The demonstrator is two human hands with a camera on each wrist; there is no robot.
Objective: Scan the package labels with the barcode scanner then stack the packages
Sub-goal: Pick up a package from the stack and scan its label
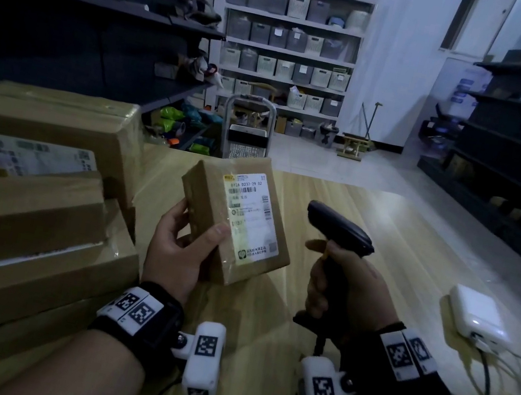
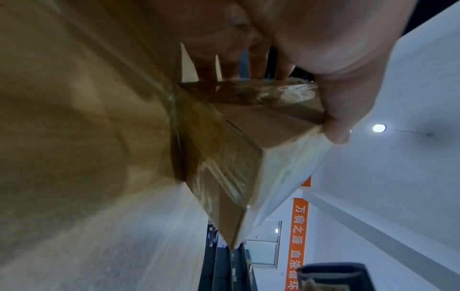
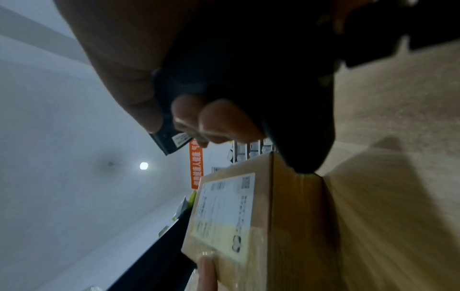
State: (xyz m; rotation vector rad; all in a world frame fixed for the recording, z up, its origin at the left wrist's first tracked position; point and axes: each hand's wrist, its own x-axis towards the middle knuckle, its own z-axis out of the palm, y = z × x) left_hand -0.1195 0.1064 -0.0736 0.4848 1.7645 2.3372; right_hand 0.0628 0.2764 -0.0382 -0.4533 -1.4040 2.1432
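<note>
My left hand (image 1: 185, 243) grips a small brown cardboard package (image 1: 238, 217) above the wooden table (image 1: 415, 259), tilted so its white shipping label (image 1: 252, 216) faces me. The thumb lies on the front edge beside the label, fingers behind. In the left wrist view the package (image 2: 239, 157) is seen from below. My right hand (image 1: 345, 282) is wrapped around the handle of a black barcode scanner (image 1: 340, 229), whose head points left toward the package. The right wrist view shows the scanner (image 3: 286, 98) close up and the labelled package (image 3: 248, 216) beyond it.
Several larger taped cardboard boxes (image 1: 33, 192) are stacked on the table's left side. A white adapter box (image 1: 478, 316) with cables sits at the right. Dark shelving stands on both sides, white shelves with bins (image 1: 289, 45) at the back.
</note>
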